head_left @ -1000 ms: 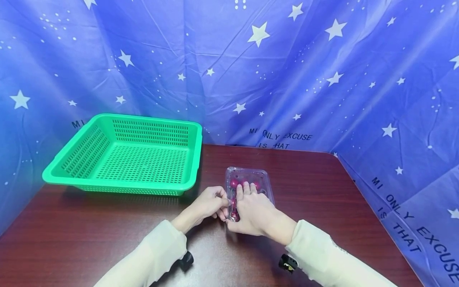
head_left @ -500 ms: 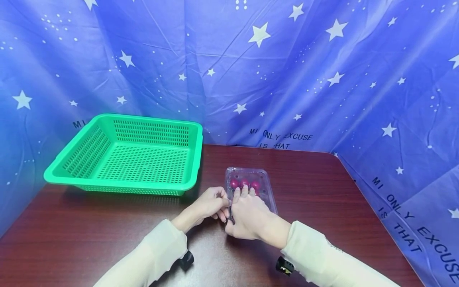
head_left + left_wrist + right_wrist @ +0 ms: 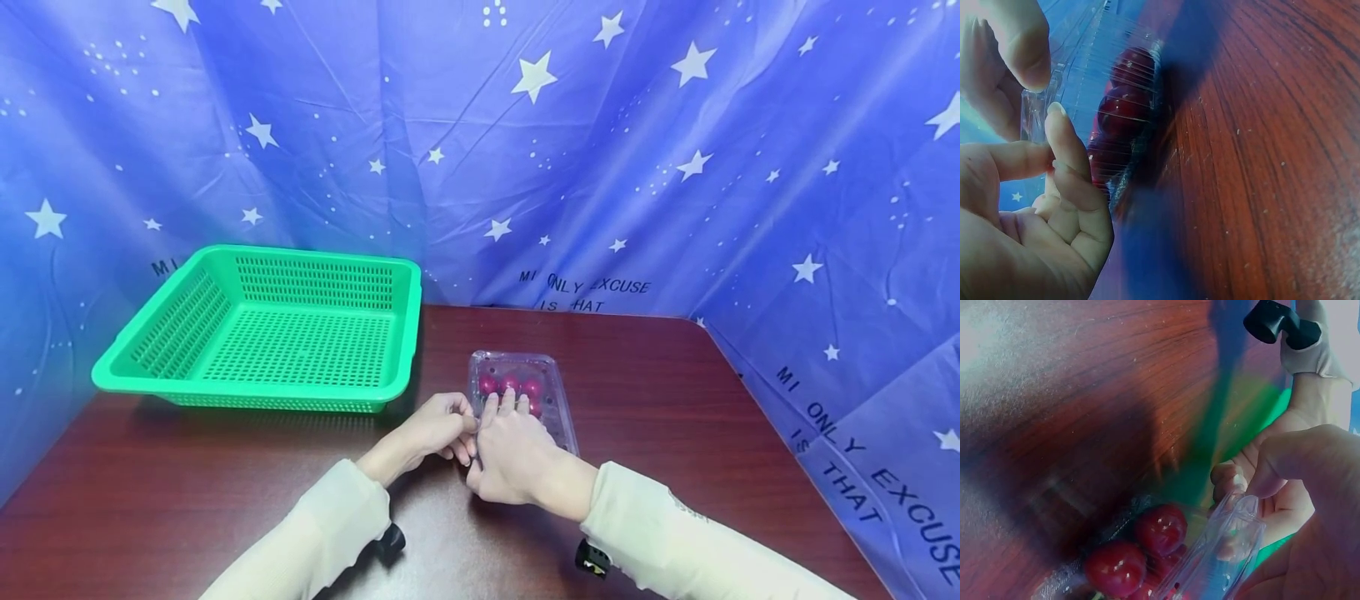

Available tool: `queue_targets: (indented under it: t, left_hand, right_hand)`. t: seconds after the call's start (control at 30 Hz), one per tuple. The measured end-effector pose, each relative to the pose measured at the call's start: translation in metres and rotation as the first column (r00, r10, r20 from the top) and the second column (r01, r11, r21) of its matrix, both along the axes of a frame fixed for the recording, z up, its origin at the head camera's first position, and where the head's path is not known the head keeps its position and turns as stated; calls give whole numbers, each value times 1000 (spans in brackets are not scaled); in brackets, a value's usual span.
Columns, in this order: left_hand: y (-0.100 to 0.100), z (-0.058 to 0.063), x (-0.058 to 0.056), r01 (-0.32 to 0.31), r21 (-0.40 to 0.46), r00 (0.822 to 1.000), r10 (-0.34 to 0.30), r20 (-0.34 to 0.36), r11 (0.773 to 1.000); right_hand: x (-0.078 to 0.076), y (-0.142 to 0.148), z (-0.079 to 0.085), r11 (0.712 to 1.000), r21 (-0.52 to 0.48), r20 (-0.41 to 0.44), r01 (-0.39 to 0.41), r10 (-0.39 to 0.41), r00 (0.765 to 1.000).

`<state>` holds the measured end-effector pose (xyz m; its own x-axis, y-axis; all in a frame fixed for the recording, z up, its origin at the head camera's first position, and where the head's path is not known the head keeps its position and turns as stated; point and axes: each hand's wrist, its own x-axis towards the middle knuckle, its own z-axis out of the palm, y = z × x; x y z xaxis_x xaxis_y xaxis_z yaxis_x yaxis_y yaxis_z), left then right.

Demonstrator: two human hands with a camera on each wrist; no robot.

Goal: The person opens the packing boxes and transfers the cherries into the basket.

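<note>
A clear plastic box (image 3: pixel 564 400) with dark red cherries (image 3: pixel 1116 569) inside lies on the table. The right hand (image 3: pixel 517 454) rests over its near part, fingers extended across the lid, which looks down over the fruit. In the left wrist view, the right thumb (image 3: pixel 1025 53) touches the rim. My left hand (image 3: pixel 435 429) is at the box's left side, thumb and index finger pinching its edge (image 3: pixel 1054 94), other fingers curled beneath. Several cherries (image 3: pixel 1124 112) show through the ribbed side wall. The right hand hides the box's near end in the head view.
A green perforated plastic basket (image 3: pixel 300 396) stands at the back left with nothing seen in it. The dark red-brown wooden table (image 3: pixel 660 433) carries everything. A blue star-printed cloth (image 3: pixel 480 150) hangs behind and along the sides.
The right hand has slid slightly left and nearer the person over the lid, uncovering more cherries at the far end. My left hand stays at the box's left edge.
</note>
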<state>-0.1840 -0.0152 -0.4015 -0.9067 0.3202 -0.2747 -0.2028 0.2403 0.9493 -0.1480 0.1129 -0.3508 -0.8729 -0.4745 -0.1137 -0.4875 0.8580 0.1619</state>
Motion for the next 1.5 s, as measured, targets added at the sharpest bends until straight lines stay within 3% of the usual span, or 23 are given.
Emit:
queue_targets:
  t: [0.3, 0.47, 0.63, 0.8, 1.03, 1.3, 1.5]
  left_hand:
    - [-2, -1, -1, 10, 5, 1000, -10, -3, 1000]
    - [-1, -2, 0, 14, 5, 1000, -14, -5, 1000]
    - [-1, -4, -1, 17, 6, 1000, -17, -11, 1000]
    - [0, -5, -1, 25, 16, 999, -25, -20, 1000]
    - [0, -5, -2, 16, 45, 1000, -16, -4, 999]
    - [2, -6, -2, 11, 51, 1000, -11, -5, 999]
    - [1, -7, -2, 3, 59, 1000, -3, -3, 998]
  right_hand:
    - [2, -4, -1, 995, 78, -35, -61, 64, 997]
    - [5, -6, 0, 999, 20, 24, 47, -48, 999]
    - [6, -11, 2, 989, -38, 96, 145, -141, 985]
    - [8, -15, 1, 983, -33, 129, 179, -174, 976]
    - [8, -17, -2, 982, -18, 95, 186, -184, 978]
    - [9, -22, -4, 971, 0, 114, 239, -238, 965]
    - [9, -23, -3, 972, -7, 112, 233, -231, 966]
